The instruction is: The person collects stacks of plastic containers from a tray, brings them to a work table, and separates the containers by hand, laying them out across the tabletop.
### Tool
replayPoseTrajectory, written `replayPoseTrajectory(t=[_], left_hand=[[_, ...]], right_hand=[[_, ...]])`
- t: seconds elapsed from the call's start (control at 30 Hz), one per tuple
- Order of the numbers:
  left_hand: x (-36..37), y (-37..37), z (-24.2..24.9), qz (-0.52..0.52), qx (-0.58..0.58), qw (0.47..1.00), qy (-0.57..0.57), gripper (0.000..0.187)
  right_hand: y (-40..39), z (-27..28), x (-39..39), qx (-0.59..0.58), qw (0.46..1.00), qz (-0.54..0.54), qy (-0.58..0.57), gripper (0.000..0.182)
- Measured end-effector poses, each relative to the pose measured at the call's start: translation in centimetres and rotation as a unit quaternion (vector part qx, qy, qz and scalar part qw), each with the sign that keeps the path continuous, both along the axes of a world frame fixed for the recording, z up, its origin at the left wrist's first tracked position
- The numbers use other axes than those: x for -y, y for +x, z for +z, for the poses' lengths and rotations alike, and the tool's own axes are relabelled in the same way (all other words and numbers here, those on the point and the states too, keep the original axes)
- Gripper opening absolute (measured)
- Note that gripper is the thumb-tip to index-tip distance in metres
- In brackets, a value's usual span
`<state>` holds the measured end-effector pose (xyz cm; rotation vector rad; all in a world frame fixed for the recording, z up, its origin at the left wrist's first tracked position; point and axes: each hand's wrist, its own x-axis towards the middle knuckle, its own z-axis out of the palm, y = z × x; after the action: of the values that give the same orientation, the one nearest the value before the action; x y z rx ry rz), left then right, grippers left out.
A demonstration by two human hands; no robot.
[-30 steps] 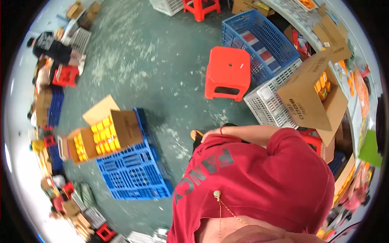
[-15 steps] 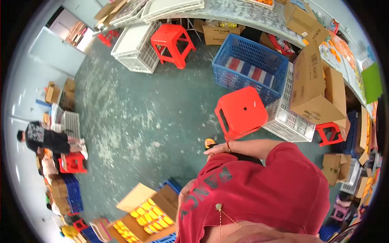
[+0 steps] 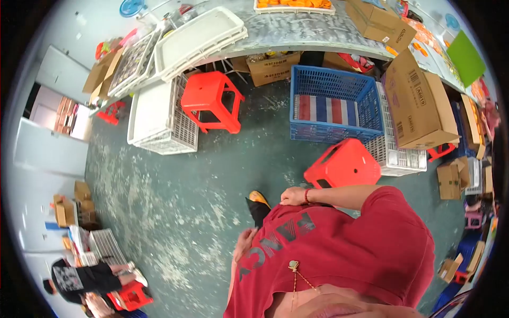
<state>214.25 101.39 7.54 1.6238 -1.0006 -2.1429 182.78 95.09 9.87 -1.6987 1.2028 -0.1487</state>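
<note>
My right hand (image 3: pixel 293 196), with a red bracelet at the wrist, is closed on the front hem of the red shirt (image 3: pixel 350 244). My left hand (image 3: pixel 245 241) is at the shirt's left side, its fingers curled against the cloth edge and partly hidden. Just beyond my right forearm stands a red stool (image 3: pixel 347 165). Behind that stool, a blue crate (image 3: pixel 335 132) with a striped lining stands beside a white crate (image 3: pixel 405 161). One yellow shoe (image 3: pixel 259 198) shows below my hands.
A long table (image 3: pixel 297 34) at the back carries white trays (image 3: pixel 204 40). Another red stool (image 3: pixel 211 98) stands by a white crate (image 3: pixel 159 119). Cartons (image 3: pixel 419 103) are at the right. A person (image 3: pixel 85 278) in black is at the lower left by a red stool (image 3: pixel 132 296).
My view has turned left and lifted toward the table. My right hand has gone from stretched fingers to a closed grip at the hem. My left hand has come into view.
</note>
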Motion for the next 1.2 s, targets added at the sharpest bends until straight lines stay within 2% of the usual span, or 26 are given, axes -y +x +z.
replayPoseTrajectory(t=[0.07, 0.1, 0.2, 0.27, 0.3, 0.33, 0.37, 0.43, 0.47, 0.5, 0.57, 0.67, 0.73, 0.8, 0.83, 0.87, 0.9, 0.93, 0.97, 1.0, 1.07, 1.1, 1.13, 1.2], left_hand=[[7.1, 1.4, 1.9, -0.045, 0.062, 0.992, -0.1, 0.035], [10.2, 2.2, 2.3, -0.057, 0.074, 0.994, -0.057, 0.034], [18.6, -0.8, 10.1, -0.067, 0.092, 0.993, -0.012, 0.033], [24.1, -0.1, 5.5, -0.151, 0.059, 0.986, -0.035, 0.035], [27.4, -1.4, 4.9, -0.207, 0.058, 0.976, -0.032, 0.036], [29.7, -3.6, 5.8, -0.203, 0.106, 0.971, -0.067, 0.037], [32.1, -5.9, 6.8, -0.201, 0.155, 0.962, -0.101, 0.037], [37.3, -8.2, 2.8, -0.163, 0.116, 0.924, -0.327, 0.037], [40.8, -10.1, 4.4, -0.176, 0.135, 0.922, -0.317, 0.033], [44.5, -12.3, 6.1, -0.194, 0.152, 0.919, -0.308, 0.03], [51.0, -16.4, 5.9, -0.124, 0.121, 0.903, -0.392, 0.028], [56.7, -23.5, 10.5, -0.175, 0.12, 0.88, -0.424, 0.027], [58.7, -25.7, 6.8, -0.214, 0.123, 0.876, -0.415, 0.033], [60.1, -26.3, 0.5, -0.367, 0.173, 0.766, -0.499, 0.034], [61.2, -26.1, -3.2, -0.435, 0.152, 0.748, -0.477, 0.046], [62.8, -27.6, -1.3, -0.441, 0.148, 0.744, -0.479, 0.046], [63.9, -28.5, 2.5, -0.428, 0.151, 0.851, -0.266, 0.05], [64.6, -29.2, 5.9, -0.391, 0.152, 0.907, -0.028, 0.053], [66.4, -30.1, 7.6, -0.4, 0.111, 0.907, 0.074, 0.054], [67.6, -31.3, 7.7, -0.408, 0.116, 0.902, 0.083, 0.054], [71.3, -35.1, 7.7, -0.522, 0.104, 0.844, 0.071, 0.052], [73.2, -37.3, 7.2, -0.575, 0.09, 0.811, 0.057, 0.049], [75.1, -39.9, 6.3, -0.576, 0.087, 0.811, 0.052, 0.049], [79.4, -45.7, 4.8, -0.64, 0.05, 0.761, -0.097, 0.047]], right_hand=[[3.0, -0.6, 4.8, 0.007, 0.999, -0.038, 0.0, 0.031], [4.0, -0.5, 7.3, 0.012, 0.998, -0.067, 0.001, 0.033], [4.3, 0.2, 12.2, 0.0, 0.991, -0.128, -0.034, 0.034], [2.1, -1.2, 14.0, -0.014, 0.989, -0.149, -0.014, 0.033], [1.4, -2.0, 14.7, -0.022, 0.986, -0.166, -0.008, 0.033], [0.8, -1.7, 15.7, -0.036, 0.983, -0.176, -0.037, 0.03], [0.2, -3.1, 16.9, -0.061, 0.976, -0.21, -0.019, 0.028], [-2.9, -3.9, 22.3, -0.047, 0.955, -0.279, -0.09, 0.028], [-4.6, -1.7, 26.0, -0.091, 0.947, -0.298, -0.082, 0.029], [-6.6, 0.0, 29.8, -0.061, 0.946, -0.288, -0.132, 0.029], [-9.8, 1.8, 35.8, -0.051, 0.917, -0.353, -0.179, 0.029], [-15.0, 3.4, 40.1, -0.037, 0.892, -0.415, -0.173, 0.025], [-17.6, 2.4, 39.0, -0.042, 0.886, -0.433, -0.16, 0.026], [-18.5, 1.1, 36.4, -0.086, 0.91, -0.397, -0.084, 0.031], [-18.8, 0.2, 34.6, -0.077, 0.909, -0.406, -0.061, 0.035], [-18.8, -0.5, 33.1, -0.067, 0.907, -0.414, -0.035, 0.039], [-19.0, 1.1, 32.2, -0.001, 0.868, -0.494, 0.058, 0.04], [-18.8, 3.0, 31.0, 0.066, 0.808, -0.564, 0.157, 0.041], [-18.1, 2.0, 29.2, 0.069, 0.8, -0.569, 0.175, 0.041], [-18.1, 0.2, 27.7, 0.057, 0.801, -0.567, 0.186, 0.042], [-19.6, -4.4, 26.7, 0.031, 0.806, -0.562, 0.184, 0.045], [-20.5, -5.5, 27.7, 0.015, 0.812, -0.556, 0.179, 0.047], [-21.2, -4.9, 29.4, 0.012, 0.812, -0.557, 0.174, 0.047], [-22.9, -2.9, 34.0, -0.098, 0.749, -0.634, 0.169, 0.046]])
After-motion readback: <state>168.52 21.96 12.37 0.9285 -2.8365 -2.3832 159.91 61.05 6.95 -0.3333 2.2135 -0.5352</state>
